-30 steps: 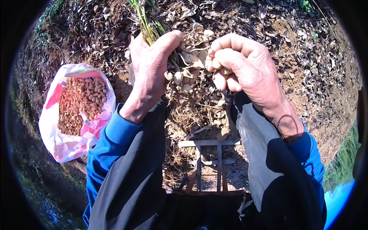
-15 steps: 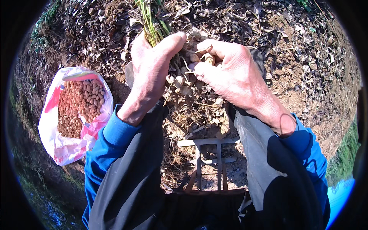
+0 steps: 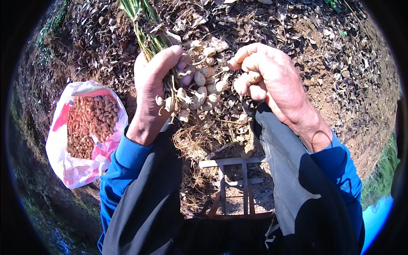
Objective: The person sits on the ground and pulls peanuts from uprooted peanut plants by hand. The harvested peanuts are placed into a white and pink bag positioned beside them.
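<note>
The cluster of peanuts [image 3: 199, 97] hangs off the thumb side of the left hand, between the two hands and above the ground, its pods joined by thin stalks to a bunch of green stems [image 3: 142, 32]. The left hand [image 3: 152, 80] is closed around that bunch near its base, a sound place to grip, since a firm hold there should stop the plant twisting when a pod is pulled. The right hand [image 3: 278, 80] is apart from the cluster, fingers curled in with a loose peanut [image 3: 254, 77] showing between them; whether more sit deeper in the palm, I cannot tell. Picking looks best done by pinching each pod close to its stalk and giving a short tug or twist, taking the outer ones first so the inner ones come clear. A small handful should be safer than a crammed one, as pods could slip and be hard to spot among the dry leaves [image 3: 187, 23]. The white and pink bag [image 3: 57, 142], holding many loose peanuts, stands open beside the left forearm, so the right hand has to reach across to it. A metal frame [image 3: 231, 162] sits low between the legs.
</note>
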A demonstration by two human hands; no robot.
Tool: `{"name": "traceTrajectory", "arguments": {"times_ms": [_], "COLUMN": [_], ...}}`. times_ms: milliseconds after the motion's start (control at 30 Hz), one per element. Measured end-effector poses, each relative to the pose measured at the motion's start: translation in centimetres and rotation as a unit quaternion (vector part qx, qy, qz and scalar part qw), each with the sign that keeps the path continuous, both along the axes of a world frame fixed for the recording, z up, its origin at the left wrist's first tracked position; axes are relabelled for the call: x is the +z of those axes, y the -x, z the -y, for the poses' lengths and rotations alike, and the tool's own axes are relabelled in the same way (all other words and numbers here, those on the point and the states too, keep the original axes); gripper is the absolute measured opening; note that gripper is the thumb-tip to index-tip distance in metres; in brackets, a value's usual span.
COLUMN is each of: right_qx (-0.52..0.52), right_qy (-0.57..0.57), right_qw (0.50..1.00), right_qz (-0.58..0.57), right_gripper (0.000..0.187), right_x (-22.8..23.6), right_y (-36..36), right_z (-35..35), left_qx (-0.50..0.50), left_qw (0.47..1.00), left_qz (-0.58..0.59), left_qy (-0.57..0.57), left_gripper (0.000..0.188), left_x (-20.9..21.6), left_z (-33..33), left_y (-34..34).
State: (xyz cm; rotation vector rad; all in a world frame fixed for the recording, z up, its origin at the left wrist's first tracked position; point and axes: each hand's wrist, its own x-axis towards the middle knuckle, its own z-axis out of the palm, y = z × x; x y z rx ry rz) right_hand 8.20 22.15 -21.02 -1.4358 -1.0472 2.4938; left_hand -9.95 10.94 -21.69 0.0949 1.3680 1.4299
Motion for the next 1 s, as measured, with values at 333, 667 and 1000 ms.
{"name": "traceTrajectory", "arguments": {"times_ms": [333, 667, 1000], "right_qx": [0.038, 0.026, 0.074], "right_qy": [0.114, 0.096, -0.005], "right_qw": [0.991, 0.986, 0.994], "right_qz": [-0.063, -0.132, -0.081], "right_gripper": [0.042, 0.020, 0.031], "right_x": [-1.7, -1.5, -0.8], "right_y": [0.6, 0.1, -0.6], "right_z": [0.0, -1.2, -1.5], "left_qx": [-0.096, -0.155, -0.184], "left_qw": [0.995, 0.986, 0.979], "left_qz": [0.011, -0.045, -0.041], "left_qy": [-0.031, 0.031, 0.078], "left_gripper": [0.025, 0.022, 0.025], "left_x": [0.6, 0.9, 0.9], "left_z": [-0.2, -0.4, -0.9], "left_y": [-0.2, -0.1, -0.3]}}
